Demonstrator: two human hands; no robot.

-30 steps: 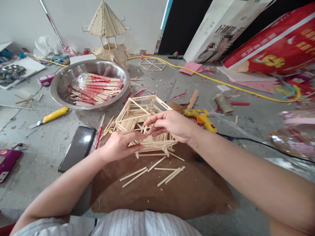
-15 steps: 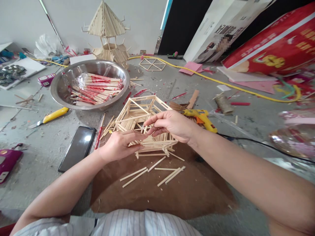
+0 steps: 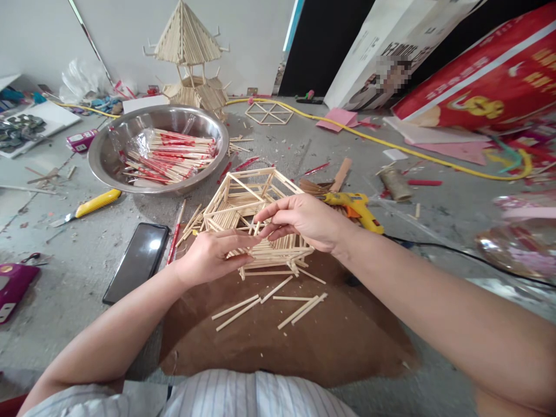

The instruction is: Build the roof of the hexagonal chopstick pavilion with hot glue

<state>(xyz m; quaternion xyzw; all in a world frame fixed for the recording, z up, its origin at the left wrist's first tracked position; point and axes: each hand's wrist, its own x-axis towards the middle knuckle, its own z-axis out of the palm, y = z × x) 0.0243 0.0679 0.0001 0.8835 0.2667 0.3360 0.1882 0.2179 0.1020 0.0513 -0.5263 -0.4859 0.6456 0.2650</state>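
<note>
My right hand (image 3: pixel 302 220) pinches 1 short stick (image 3: pixel 257 227), likely fitting it to the frame (image 3: pixel 275 253); can't tell left hand (image 3: pixel 221 249) grip. Next probably needs stillness; glue gun (image 3: pixel 364 214) at frame's 3 o'clock.

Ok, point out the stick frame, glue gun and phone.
stick frame (image 3: pixel 280 253), head view, on its near-side sticks
glue gun (image 3: pixel 358 207), head view, on its yellow body
phone (image 3: pixel 137 263), head view, middle of its screen

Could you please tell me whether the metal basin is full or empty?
Partly full: the metal basin holds a pile of chopsticks in red-marked wrappers, with bare metal wall showing around them.
</note>
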